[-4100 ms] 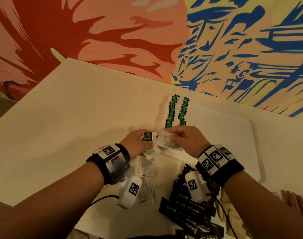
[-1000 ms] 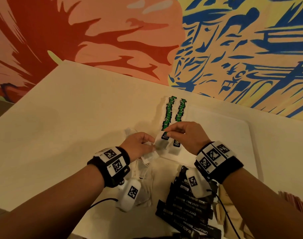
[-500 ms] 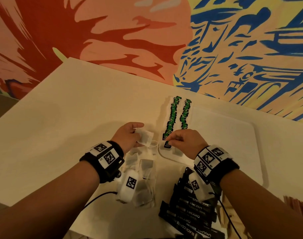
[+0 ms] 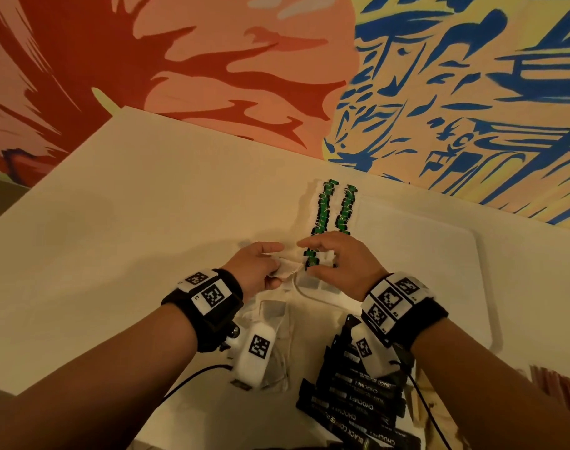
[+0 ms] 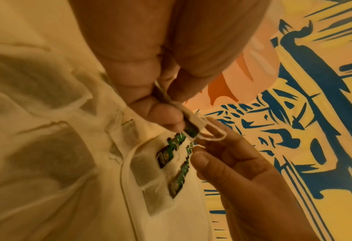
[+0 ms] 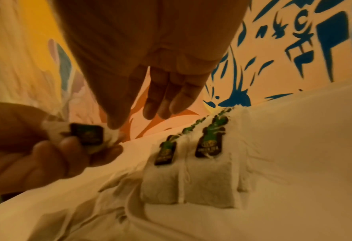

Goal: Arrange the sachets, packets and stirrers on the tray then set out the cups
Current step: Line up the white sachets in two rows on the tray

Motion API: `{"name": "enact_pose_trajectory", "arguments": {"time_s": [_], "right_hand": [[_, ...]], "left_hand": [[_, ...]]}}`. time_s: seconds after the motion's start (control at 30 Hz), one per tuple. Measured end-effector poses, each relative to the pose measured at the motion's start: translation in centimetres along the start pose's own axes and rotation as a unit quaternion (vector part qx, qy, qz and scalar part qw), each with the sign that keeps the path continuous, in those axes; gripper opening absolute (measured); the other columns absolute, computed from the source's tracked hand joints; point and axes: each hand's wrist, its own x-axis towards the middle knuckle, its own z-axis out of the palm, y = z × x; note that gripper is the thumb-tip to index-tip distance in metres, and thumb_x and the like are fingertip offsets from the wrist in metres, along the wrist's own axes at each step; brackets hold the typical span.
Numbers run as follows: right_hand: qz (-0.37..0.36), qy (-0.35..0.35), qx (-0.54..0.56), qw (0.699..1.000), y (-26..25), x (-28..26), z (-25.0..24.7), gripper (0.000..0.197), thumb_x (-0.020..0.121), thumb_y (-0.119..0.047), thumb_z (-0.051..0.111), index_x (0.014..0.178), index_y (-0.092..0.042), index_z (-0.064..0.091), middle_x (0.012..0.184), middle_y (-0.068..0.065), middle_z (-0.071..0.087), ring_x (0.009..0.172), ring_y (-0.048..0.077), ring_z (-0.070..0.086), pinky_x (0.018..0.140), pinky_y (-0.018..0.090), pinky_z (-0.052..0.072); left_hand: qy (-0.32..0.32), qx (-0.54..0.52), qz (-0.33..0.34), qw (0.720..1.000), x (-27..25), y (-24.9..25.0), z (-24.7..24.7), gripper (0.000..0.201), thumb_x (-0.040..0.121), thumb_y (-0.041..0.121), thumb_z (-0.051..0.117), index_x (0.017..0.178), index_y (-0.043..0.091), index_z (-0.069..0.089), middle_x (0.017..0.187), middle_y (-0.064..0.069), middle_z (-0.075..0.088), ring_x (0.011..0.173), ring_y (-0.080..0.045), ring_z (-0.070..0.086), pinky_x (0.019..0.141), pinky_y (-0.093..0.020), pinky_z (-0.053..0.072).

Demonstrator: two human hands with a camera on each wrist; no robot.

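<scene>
In the head view my left hand (image 4: 278, 264) pinches a white tea bag (image 4: 288, 266) just left of the tray's (image 4: 423, 261) near-left corner. Its dark green tag (image 5: 191, 130) and a loop of string stick out past my fingertips. My right hand (image 4: 309, 256) hovers beside it with fingers spread, thumb tip (image 6: 112, 122) close to the bag's corner and holding nothing. Two rows of green-tagged tea bags (image 4: 334, 209) lie along the tray's left side, and their nearest bags (image 6: 207, 187) sit right under my right hand.
Loose tea bags (image 4: 273, 316) lie on the white table under my left wrist. A pile of black coffee sachets (image 4: 358, 394) sits below my right wrist. Brownish sticks (image 4: 562, 388) show at the right edge. A painted wall stands behind the table.
My left hand has carried the tea bag rightward toward the rows. My right hand has lifted off the end of the left row and spread its fingers.
</scene>
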Motion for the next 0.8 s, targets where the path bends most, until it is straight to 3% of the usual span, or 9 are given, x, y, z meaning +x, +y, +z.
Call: {"name": "enact_pose_trajectory", "arguments": {"time_s": [0.1, 0.17, 0.23, 0.37, 0.43, 0.5, 0.63, 0.7, 0.8], "right_hand": [[-0.054, 0.011, 0.003, 0.998, -0.2, -0.4, 0.4, 0.023, 0.078, -0.013, 0.075, 0.1, -0.019, 0.073, 0.094, -0.01, 0.063, 0.088, -0.002, 0.053, 0.077, 0.003, 0.034], [0.0, 0.039, 0.062, 0.997, -0.5, -0.5, 0.1, 0.01, 0.081, -0.013, 0.073, 0.091, -0.013, 0.074, 0.082, -0.012, 0.065, 0.077, -0.004, 0.057, 0.068, 0.005, 0.038], [0.068, 0.056, 0.134, 0.987, -0.5, -0.5, -0.4, 0.008, 0.084, -0.012, 0.069, 0.091, -0.011, 0.073, 0.076, -0.014, 0.066, 0.068, -0.007, 0.059, 0.062, 0.007, 0.043], [0.114, 0.074, 0.136, 0.981, 0.0, -0.7, -1.2, 0.012, 0.088, -0.015, 0.065, 0.095, -0.022, 0.073, 0.086, -0.008, 0.072, 0.079, 0.003, 0.065, 0.066, 0.016, 0.052], [0.111, 0.077, 0.112, 0.984, 0.1, -0.9, -1.3, 0.014, 0.088, -0.016, 0.065, 0.098, -0.023, 0.073, 0.084, -0.013, 0.07, 0.075, -0.004, 0.062, 0.065, 0.006, 0.046], [0.104, 0.088, 0.113, 0.984, -0.1, -1.2, -1.3, 0.016, 0.087, -0.017, 0.066, 0.1, -0.023, 0.073, 0.082, -0.013, 0.069, 0.07, -0.006, 0.061, 0.063, 0.004, 0.044], [0.126, 0.077, 0.124, 0.981, 0.0, -1.7, -0.9, 0.03, 0.079, -0.02, 0.074, 0.108, -0.029, 0.07, 0.086, -0.004, 0.068, 0.077, 0.006, 0.063, 0.074, 0.015, 0.05], [0.15, 0.063, 0.12, 0.979, 0.3, -2.0, -0.5, 0.027, 0.079, -0.017, 0.074, 0.103, -0.026, 0.072, 0.087, -0.002, 0.072, 0.078, 0.012, 0.065, 0.076, 0.02, 0.051], [0.183, 0.056, 0.118, 0.974, 1.5, -2.9, -0.1, 0.018, 0.079, -0.012, 0.073, 0.095, -0.02, 0.075, 0.077, -0.006, 0.071, 0.067, 0.0, 0.061, 0.066, 0.012, 0.045]], "left_hand": [[-0.05, -0.031, -0.016, 0.998, -0.5, 0.3, 1.0, 0.026, 0.096, -0.003, 0.045, 0.117, 0.009, 0.052, 0.086, -0.012, 0.061, 0.06, -0.016, 0.059, 0.048, -0.018, 0.05], [-0.073, -0.02, -0.023, 0.997, -0.7, 0.5, 1.5, 0.021, 0.096, 0.0, 0.046, 0.112, 0.009, 0.057, 0.085, -0.009, 0.065, 0.06, -0.014, 0.063, 0.053, -0.02, 0.053], [-0.07, 0.035, -0.018, 0.997, -0.6, 0.5, 1.7, 0.022, 0.095, 0.002, 0.046, 0.109, 0.007, 0.062, 0.094, -0.011, 0.066, 0.074, -0.016, 0.064, 0.066, -0.023, 0.054], [-0.068, 0.159, 0.019, 0.985, -0.8, 0.5, 2.0, 0.033, 0.089, -0.001, 0.043, 0.095, 0.017, 0.07, 0.098, -0.008, 0.067, 0.088, -0.015, 0.06, 0.084, -0.03, 0.051], [-0.074, 0.197, 0.045, 0.977, -1.0, 0.4, 2.3, 0.029, 0.088, 0.004, 0.052, 0.088, 0.026, 0.071, 0.092, -0.003, 0.068, 0.084, -0.012, 0.06, 0.084, -0.03, 0.05], [-0.068, 0.204, 0.071, 0.974, -0.9, 0.2, 2.5, 0.011, 0.087, 0.016, 0.063, 0.086, 0.024, 0.071, 0.085, -0.003, 0.068, 0.08, -0.014, 0.059, 0.08, -0.029, 0.051], [-0.043, 0.168, 0.097, 0.98, -0.3, 0.0, 2.7, 0.008, 0.086, 0.015, 0.067, 0.081, 0.019, 0.071, 0.066, 0.005, 0.064, 0.065, -0.007, 0.056, 0.057, -0.012, 0.045], [-0.05, 0.174, 0.1, 0.978, -0.1, -0.1, 2.9, 0.01, 0.084, 0.014, 0.069, 0.077, 0.02, 0.071, 0.06, 0.009, 0.062, 0.058, -0.004, 0.053, 0.054, -0.011, 0.043], [-0.041, 0.192, 0.107, 0.975, 0.4, -0.7, 2.8, 0.013, 0.081, 0.008, 0.072, 0.09, 0.017, 0.071, 0.071, 0.007, 0.065, 0.059, 0.0, 0.055, 0.056, -0.008, 0.044]]}}
